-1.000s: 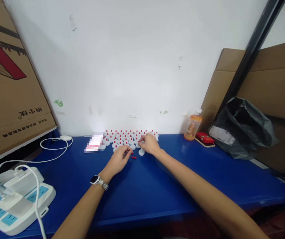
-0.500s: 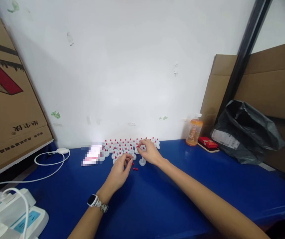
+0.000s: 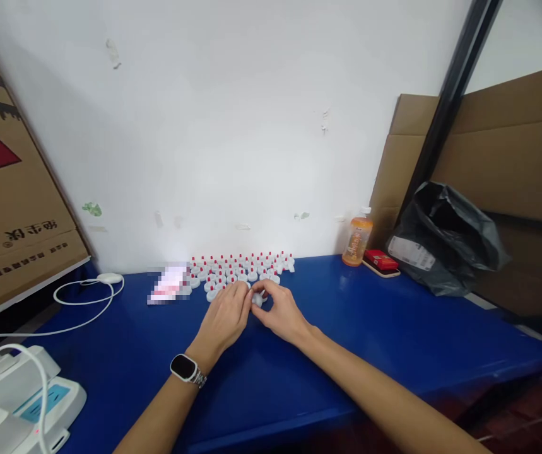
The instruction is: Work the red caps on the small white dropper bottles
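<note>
Bare blue table (image 3: 299, 378) at six o'clock, open room right up to its front edge. Dead centre, left hand (image 3: 223, 320) and right hand (image 3: 277, 312) meet, fingertips pinching one white cap (image 3: 257, 300) between them. Just beyond, at twelve o'clock, the rows of red-tipped caps (image 3: 242, 270) crowd the wall.

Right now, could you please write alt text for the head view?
Both hands, left hand and right hand, meet over a small white cap on a blue table, before rows of red-tipped white caps along the white wall.
</note>
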A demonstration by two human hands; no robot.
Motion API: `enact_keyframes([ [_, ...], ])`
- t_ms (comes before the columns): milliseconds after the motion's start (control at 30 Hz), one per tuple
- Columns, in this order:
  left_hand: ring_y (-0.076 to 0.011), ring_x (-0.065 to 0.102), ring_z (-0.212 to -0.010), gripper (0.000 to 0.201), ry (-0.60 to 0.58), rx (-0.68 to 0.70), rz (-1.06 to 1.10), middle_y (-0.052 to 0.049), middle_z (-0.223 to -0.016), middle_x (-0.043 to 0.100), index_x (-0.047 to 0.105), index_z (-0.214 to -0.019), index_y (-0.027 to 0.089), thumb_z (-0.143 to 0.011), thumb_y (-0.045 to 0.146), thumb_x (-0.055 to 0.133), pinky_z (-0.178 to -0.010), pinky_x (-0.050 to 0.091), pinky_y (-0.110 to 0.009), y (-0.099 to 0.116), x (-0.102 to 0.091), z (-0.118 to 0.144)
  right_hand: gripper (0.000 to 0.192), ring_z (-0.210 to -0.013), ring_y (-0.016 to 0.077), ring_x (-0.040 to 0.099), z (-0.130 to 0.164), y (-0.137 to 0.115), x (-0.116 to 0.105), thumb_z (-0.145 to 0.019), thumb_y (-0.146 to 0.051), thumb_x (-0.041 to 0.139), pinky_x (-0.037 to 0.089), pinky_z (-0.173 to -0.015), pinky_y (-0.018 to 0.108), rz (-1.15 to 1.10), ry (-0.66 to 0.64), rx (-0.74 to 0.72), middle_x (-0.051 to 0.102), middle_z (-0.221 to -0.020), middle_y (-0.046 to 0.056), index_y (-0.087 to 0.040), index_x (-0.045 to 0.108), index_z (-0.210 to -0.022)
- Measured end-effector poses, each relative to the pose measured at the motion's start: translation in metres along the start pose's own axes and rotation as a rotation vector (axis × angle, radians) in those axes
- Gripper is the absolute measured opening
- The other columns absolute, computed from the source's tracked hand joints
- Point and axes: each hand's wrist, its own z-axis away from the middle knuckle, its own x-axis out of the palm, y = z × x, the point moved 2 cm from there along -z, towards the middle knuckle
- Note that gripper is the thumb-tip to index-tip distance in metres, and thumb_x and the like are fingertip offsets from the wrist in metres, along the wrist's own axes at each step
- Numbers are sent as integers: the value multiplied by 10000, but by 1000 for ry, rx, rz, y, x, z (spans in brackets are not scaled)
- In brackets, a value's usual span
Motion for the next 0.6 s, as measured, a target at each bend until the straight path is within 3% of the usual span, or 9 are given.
enact_keyframes([
  [100, -215, 571, -828, 299, 5, -52, 42, -47, -863, 586, 492, -891, 207, -1029, 338, 262, -753, 423, -342, -5, -1, -1, 250, -920, 173, 635, 0, -3, 2, -816, -145, 590, 519, -842, 301, -6, 66, -48, 678, -1012, 51, -200, 620, -1059],
  [233, -183, 584, -747, 356, -10, -170, 334, -27, -810, 618, 530, -884, 201, -1019, 399, 266, -698, 419, -305, -13, 5, 0, 292, -1008, 185, 631, -1, -2, 5, -853, -152, 575, 516, -913, 329, 18, 85, -124, 676, -1073, 73, -205, 614, -1137],
  [433, -154, 476, -582, 467, 69, -393, 490, -4, -622, 539, 519, -702, 180, -957, 495, 288, -564, 344, -287, -19, 15, -5, 222, -1022, 215, 606, -7, 1, 16, -876, -140, 540, 516, -915, 370, 130, 79, -218, 671, -1044, 82, -218, 647, -1054],
  [600, -139, 418, -548, 477, 94, -477, 589, 13, -563, 454, 466, -635, 195, -925, 541, 310, -529, 321, -275, -30, 16, -7, 234, -1042, 223, 593, -10, 10, 15, -895, -140, 528, 501, -922, 389, 209, 24, -210, 665, -1085, 89, -237, 687, -1037],
])
